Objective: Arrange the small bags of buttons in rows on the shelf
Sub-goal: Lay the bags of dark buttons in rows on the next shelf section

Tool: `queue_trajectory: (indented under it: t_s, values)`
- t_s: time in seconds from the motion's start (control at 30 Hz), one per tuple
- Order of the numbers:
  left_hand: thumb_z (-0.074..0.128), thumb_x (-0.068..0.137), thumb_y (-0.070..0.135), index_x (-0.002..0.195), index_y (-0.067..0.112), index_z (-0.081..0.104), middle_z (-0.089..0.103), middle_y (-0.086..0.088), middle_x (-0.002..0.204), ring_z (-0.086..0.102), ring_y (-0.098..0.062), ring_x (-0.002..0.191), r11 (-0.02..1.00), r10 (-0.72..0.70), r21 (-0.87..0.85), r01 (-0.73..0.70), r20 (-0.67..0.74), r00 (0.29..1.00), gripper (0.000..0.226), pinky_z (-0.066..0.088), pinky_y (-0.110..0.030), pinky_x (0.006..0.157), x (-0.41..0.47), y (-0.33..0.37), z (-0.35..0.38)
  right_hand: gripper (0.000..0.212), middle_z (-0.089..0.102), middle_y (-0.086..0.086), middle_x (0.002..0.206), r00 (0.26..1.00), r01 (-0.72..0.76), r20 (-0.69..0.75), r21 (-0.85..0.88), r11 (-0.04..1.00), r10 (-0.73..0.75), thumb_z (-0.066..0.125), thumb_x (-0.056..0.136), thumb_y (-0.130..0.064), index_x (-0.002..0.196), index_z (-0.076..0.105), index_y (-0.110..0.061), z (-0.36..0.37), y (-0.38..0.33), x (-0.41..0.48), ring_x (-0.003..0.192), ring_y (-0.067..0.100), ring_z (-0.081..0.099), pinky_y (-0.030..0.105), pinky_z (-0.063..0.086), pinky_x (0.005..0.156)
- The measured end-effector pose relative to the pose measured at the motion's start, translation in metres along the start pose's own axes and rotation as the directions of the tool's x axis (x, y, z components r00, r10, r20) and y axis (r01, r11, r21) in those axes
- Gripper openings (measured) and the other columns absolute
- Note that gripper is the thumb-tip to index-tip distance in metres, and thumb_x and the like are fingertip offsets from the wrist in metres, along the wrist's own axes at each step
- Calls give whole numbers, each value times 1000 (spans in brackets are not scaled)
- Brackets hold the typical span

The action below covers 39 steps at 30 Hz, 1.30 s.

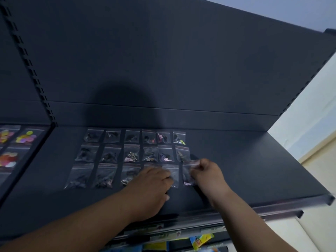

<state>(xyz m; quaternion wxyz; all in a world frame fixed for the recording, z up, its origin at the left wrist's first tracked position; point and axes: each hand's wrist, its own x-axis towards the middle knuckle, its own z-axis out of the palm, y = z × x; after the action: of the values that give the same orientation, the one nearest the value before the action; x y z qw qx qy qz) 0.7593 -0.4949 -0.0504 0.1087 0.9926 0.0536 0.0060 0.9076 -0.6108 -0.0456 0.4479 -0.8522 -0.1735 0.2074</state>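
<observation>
1. I am seeing the left hand (152, 180) lying palm down with its fingers flat on the fifth bag (173, 174) of the near row. I judge it is pinning that bag so it is not sliding.
2. Just right of it, the right hand (205, 171) is pinching the top edge of the end bag (188, 176) with curled fingers, probably squaring it under the column beyond. The bag is lying on the shelf (254, 170), closing the near row.
3. Left of the hands, three near-row bags (104, 176) are lying flat, with dark buttons showing through clear plastic.
4. Farther on, the middle row (131, 153) is holding six bags, some with metallic or purple pieces.
5. Farthest, the back row (131, 136) is sitting six across near the rear panel (163, 70). Its contents are too dim to tell.
</observation>
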Motion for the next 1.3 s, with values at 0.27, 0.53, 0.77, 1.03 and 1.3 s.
queue_trajectory:
  t_s: [0.27,0.53,0.77,1.03,1.3]
  values:
    - [42,95,42,145,23,29,20,4,155,12,-15,143,1000,-15,19,15,27,1000,55,4,-32,117,2,2,7,54,52,3,117,975,168,-58,-435,885,-213,70,77,-21,127,49,-18,-11,8,1,106,24,56,25,41,82]
    - [40,95,45,148,23,21,12,3,158,6,-14,145,999,-40,21,39,50,998,60,-1,-30,115,5,7,8,14,65,-2,105,828,555,247,-495,668,-504,61,87,-14,97,70,-18,-10,23,-5,102,21,51,25,43,87]
    - [40,96,45,149,22,20,11,2,159,6,-14,145,997,-70,18,69,59,996,62,0,-28,115,6,12,5,14,64,-3,102,803,588,250,-485,648,-541,60,88,-17,96,70,-18,-10,24,-2,99,19,50,22,41,85]
    - [41,95,45,149,24,19,10,3,159,6,-12,145,996,-87,6,87,67,994,62,-1,-29,115,6,13,5,12,61,-5,100,814,576,253,-474,666,-523,59,87,-17,95,67,-20,-10,24,1,99,16,48,20,39,82]
    - [40,96,45,149,23,20,10,1,159,5,-15,145,994,-108,11,108,80,991,61,-1,-31,115,9,12,4,11,60,-3,99,825,561,264,-484,671,-500,58,87,-16,93,67,-19,-10,22,-1,100,17,48,25,43,83]
